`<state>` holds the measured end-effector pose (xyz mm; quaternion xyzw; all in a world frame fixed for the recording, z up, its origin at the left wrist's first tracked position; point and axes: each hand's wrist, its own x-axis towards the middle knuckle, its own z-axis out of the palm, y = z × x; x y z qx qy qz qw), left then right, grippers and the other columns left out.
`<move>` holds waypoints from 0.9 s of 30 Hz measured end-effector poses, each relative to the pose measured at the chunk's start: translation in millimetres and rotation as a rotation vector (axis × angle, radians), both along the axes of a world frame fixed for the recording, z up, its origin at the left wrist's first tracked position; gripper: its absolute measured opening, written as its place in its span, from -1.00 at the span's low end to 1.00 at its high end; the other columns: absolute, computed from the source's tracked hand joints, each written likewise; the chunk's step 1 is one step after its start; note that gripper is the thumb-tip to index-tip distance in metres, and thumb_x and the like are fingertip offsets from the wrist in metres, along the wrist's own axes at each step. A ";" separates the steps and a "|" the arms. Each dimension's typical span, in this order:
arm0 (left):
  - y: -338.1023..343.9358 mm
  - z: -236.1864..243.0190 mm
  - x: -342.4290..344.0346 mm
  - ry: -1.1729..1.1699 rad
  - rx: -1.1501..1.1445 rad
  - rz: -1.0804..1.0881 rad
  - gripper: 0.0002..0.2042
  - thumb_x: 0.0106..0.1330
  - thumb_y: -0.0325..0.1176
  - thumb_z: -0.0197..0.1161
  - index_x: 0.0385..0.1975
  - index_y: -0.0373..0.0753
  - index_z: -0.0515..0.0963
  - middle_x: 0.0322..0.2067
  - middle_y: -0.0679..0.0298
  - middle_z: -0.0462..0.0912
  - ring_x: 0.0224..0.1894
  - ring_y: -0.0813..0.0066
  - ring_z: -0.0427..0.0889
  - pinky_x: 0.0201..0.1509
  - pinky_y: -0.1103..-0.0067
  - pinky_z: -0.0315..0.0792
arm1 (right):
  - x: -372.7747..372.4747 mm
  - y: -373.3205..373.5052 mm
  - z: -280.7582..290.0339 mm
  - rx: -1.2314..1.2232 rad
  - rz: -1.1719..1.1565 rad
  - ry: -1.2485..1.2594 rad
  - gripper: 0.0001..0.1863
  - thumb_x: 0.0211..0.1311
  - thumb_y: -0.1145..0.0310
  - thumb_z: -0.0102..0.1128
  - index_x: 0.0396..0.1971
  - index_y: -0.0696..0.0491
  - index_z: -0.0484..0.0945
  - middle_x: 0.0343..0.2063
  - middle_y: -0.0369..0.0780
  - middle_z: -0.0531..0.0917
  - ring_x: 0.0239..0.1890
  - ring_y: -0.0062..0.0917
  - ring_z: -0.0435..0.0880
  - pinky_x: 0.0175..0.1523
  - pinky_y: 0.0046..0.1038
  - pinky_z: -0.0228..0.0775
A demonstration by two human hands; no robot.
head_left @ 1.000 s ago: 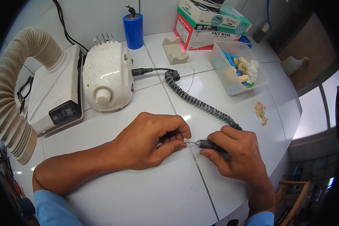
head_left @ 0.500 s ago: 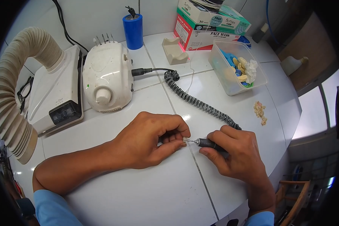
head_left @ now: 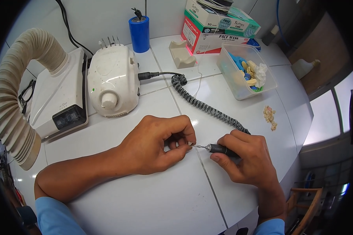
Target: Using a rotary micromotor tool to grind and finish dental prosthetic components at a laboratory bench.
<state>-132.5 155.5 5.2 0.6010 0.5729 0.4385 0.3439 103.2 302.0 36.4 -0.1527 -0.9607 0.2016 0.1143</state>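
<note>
My left hand point(head_left: 159, 147) rests on the white tiled table with thumb and forefinger pinched on a tiny pale tooth-like piece point(head_left: 190, 144), mostly covered by the fingertips. From the right, my right hand point(head_left: 249, 158) grips a black rotary handpiece point(head_left: 220, 149). Its thin metal bit points left and reaches the piece at my left fingertips; whether they touch I cannot tell. A coiled grey cord point(head_left: 208, 108) runs from behind my right hand to the white motor unit point(head_left: 113, 78), which has a front knob and several burs standing on top.
At left stands a white box-shaped machine point(head_left: 57, 100) with a ribbed hose point(head_left: 11, 102). Toward the back are a blue cylinder point(head_left: 139, 35), a beige cradle point(head_left: 182, 55), mask boxes point(head_left: 211, 37) and a clear tub point(head_left: 233, 78) of mixed items. Small pale pieces point(head_left: 269, 116) lie piled at right.
My right hand and the handpiece have shifted slightly right, and my left fingertips slightly left. Both hands keep their hold.
</note>
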 end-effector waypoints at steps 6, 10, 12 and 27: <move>-0.6 -0.4 -2.8 0.004 -0.015 -0.015 -0.90 0.37 -0.55 0.45 -0.19 -0.33 0.68 -0.33 0.29 0.79 -0.29 0.63 0.75 -0.20 0.63 0.66 | -1.1 1.2 -2.3 0.019 0.028 0.014 -0.70 0.30 0.13 0.57 -0.33 0.04 0.70 -0.56 -0.27 0.59 -0.63 -0.35 0.59 -0.52 -0.29 0.35; -0.4 0.2 -2.0 0.001 -0.022 -0.015 -0.89 0.37 -0.53 0.47 -0.18 -0.34 0.70 -0.33 0.29 0.80 -0.30 0.63 0.74 -0.20 0.62 0.66 | 0.2 0.5 -1.2 -0.001 0.011 -0.011 -0.70 0.30 0.12 0.57 -0.31 0.03 0.71 -0.55 -0.29 0.59 -0.64 -0.36 0.59 -0.52 -0.30 0.36; 0.1 -0.3 -2.0 0.007 -0.015 -0.015 -0.89 0.37 -0.52 0.48 -0.18 -0.34 0.70 -0.33 0.29 0.80 -0.30 0.63 0.75 -0.19 0.62 0.66 | 0.0 1.4 -1.6 0.002 0.016 0.007 -0.70 0.30 0.12 0.57 -0.30 0.03 0.71 -0.56 -0.29 0.59 -0.64 -0.37 0.58 -0.52 -0.30 0.36; -1.1 1.6 -0.2 -0.018 -0.018 -0.003 -0.85 0.36 -0.51 0.51 -0.15 -0.38 0.75 -0.34 0.26 0.81 -0.31 0.62 0.76 -0.20 0.63 0.68 | -0.7 -0.7 -4.4 0.018 -0.004 0.025 -0.69 0.33 0.11 0.56 -0.31 0.04 0.70 -0.56 -0.28 0.57 -0.64 -0.35 0.58 -0.53 -0.29 0.36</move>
